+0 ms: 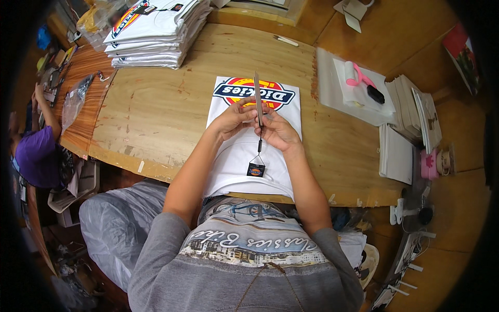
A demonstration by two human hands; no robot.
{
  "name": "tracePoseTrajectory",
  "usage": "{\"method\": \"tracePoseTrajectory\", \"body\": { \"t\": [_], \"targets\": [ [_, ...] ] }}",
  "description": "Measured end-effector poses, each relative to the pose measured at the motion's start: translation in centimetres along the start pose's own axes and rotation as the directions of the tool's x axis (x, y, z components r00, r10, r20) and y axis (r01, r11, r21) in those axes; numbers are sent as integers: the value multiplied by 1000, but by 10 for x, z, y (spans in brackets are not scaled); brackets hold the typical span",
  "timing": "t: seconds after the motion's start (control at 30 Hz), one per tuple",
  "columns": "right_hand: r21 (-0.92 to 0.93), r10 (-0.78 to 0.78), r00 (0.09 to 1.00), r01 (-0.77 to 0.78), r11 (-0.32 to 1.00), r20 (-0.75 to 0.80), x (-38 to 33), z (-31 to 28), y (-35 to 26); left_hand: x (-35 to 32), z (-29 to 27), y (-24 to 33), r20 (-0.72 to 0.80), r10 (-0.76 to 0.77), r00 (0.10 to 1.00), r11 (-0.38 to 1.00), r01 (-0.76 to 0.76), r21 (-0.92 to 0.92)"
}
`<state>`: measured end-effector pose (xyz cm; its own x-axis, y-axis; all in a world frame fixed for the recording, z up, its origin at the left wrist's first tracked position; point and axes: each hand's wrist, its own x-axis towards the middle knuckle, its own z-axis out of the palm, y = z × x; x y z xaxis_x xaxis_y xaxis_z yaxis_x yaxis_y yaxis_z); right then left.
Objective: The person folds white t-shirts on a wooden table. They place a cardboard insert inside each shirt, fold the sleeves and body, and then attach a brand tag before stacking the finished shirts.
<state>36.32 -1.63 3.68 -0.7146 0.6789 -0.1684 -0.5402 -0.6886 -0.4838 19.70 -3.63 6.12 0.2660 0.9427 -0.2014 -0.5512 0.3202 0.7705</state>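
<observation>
Left hand [234, 119] and right hand [281, 131] both pinching a thin card [258, 96] from either side, fingers curled, card edge-on to camera. It's above the shirt [231, 156]. Black cord [260, 144] hangs below the card toward a black tag [255, 170] at the shirt's near end. Shirt: white, folded, flat on the counter [156, 119], print [280, 96] at its far end. Pink roller [354, 77] right of the shirt, on pale sheets [329, 86]; paper stack [396, 153] farther right. Shirt pile [150, 54] beyond the shirt, leftward. Clear bag [75, 104] well left of the shirt, co-worker in purple [36, 156] past that.
</observation>
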Motion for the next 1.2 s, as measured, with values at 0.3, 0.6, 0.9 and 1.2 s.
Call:
{"method": "tracePoseTrajectory", "body": {
  "t": [0.3,0.6,0.9,1.2],
  "targets": [
    [-57,39,974,-53,997,-225,-9,18,-6,12,1,-6,-233,130,964,976,-83,202],
    [-39,-87,990,83,996,-113,-3,7,0,7,14,0,-121,44,992,996,-34,84],
    [-85,-81,976,65,994,-202,-3,19,6,9,5,-8,-123,112,986,989,-98,114],
    [-935,-433,900,108,338,-53,-1,33,4,15,22,-1,-332,249,910,892,-82,444]
  ]
}}
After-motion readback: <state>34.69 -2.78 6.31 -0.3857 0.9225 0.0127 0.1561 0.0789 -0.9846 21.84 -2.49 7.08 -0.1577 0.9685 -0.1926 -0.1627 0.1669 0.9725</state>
